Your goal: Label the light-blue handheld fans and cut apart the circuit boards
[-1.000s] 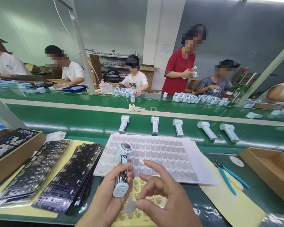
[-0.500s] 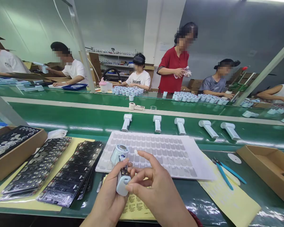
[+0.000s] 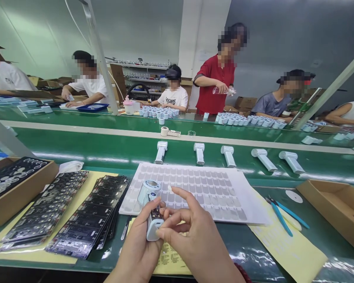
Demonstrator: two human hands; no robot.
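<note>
A: A green conveyor (image 3: 112,148) crosses the room ahead of you, with co-workers beyond it. What comes first on your left?

B: Stacked circuit boards (image 3: 88,212). Next comes your left hand (image 3: 140,239), its fingers wrapped around the light-blue handheld unit (image 3: 155,214). You hold that with its round head away from you, towards the white label sheet (image 3: 212,193).

A: And your right hand (image 3: 193,232)?

B: Your thumb presses in at the unit's near end; whether you pinch anything there, I cannot tell. Your index finger juts out, a small white piece (image 3: 169,189) at its tip.

A: So which step is this?

B: Close fingertip work at that end, I'd judge. Your next move probably calls for a firm left hold and light right fingertips.

A: Farther right, your blue-handled pliers (image 3: 281,220) lie near the cardboard box (image 3: 321,210).
</note>
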